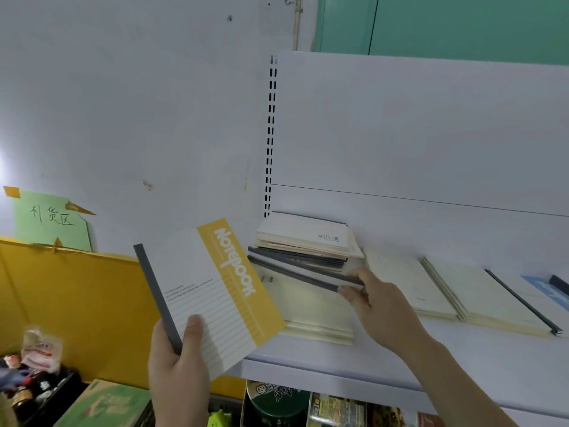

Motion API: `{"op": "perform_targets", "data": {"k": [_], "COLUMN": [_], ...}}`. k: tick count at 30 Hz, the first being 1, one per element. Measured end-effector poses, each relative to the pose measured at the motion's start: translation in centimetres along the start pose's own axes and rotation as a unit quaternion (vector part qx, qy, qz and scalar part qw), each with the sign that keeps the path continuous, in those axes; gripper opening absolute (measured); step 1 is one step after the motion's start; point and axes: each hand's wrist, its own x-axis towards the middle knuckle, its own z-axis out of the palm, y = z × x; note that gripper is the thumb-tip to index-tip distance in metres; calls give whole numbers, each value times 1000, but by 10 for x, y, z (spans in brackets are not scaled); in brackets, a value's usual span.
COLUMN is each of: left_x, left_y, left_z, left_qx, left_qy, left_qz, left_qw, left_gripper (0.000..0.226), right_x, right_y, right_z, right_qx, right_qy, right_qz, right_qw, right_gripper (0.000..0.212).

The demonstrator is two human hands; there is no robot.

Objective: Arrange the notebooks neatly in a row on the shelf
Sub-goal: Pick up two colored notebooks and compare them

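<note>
Partly done: right hand pinches a dark-spined notebook on the skewed pile; left hand grips the yellow notebook, unshelved.

Green handwritten sign taped to wall, yellow panel, green cardboard box, packaged goods below

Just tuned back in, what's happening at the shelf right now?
A person is sorting notebooks on the white shelf. The left hand holds a yellow-banded notebook off the shelf's left end. The right hand pinches the dark spine of a notebook lying askew on the leftmost stack. More flat stacks lie to the right, not yet in a neat row.
</note>
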Motion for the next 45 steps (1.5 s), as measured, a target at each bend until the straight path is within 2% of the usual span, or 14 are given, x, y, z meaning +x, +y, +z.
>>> {"op": "perform_targets", "data": {"k": [7, 13, 17, 22, 25, 27, 31, 34, 35, 36, 38, 41, 43, 45], "left_x": [0, 1, -2, -4, -9, -16, -36, -46, -44, -40, -32, -32, -38, -41], "left_y": [0, -2, -2, -3, -3, -3, 0, -2, -6, -11, -22, -25, -25, -23], "left_z": [-1, 1, 5, 17, 30, 42, 69, 84, 86, 87, 89, 96, 99, 97], "left_qx": [3, -17, -28, -26, -30, -15, 16, 92, 148, 221, 402, 586, 611, 605], "left_qy": [-17, -24, -55, -106, -161, -198, -247, -303, -297, -275, -251, -324, -332, -318], "left_qz": [10, 13, 19, -9, -28, -25, -28, -17, 36, 128, 277, 223, 244, 270], "left_qw": [1000, 999, 998, 994, 986, 980, 968, 948, 943, 927, 836, 709, 676, 678], "left_gripper": [13, 14, 10, 7, 9, 9, 5, 34, 47, 56, 59, 76, 78, 69], "right_x": [2, -8, -20, -37, -48, -56, -70, -79, -82, -85, -91, -96, -97, -95], "right_y": [-2, -5, -4, -10, -20, -28, -37, -31, -26, -21, -9, 3, 9, 14], "right_z": [3, 8, 21, 21, 7, -4, -19, -31, -35, -40, -48, -53, -55, -55], "right_qx": [-9, -40, -96, -82, -14, 105, 195, 219, 225, 229, 241, 248, 248, 250], "right_qy": [17, 5, -58, -125, -72, -9, -36, 16, 49, 80, 126, 148, 143, 133], "right_qz": [59, 10, -39, -20, 27, 88, 158, 203, 217, 233, 265, 279, 275, 268], "right_qw": [998, 999, 993, 989, 997, 991, 967, 954, 949, 942, 925, 916, 918, 921], "right_gripper": [26, 23, 29, 53, 43, 44, 19, 12, 11, 10, 10, 10, 11, 12]}}
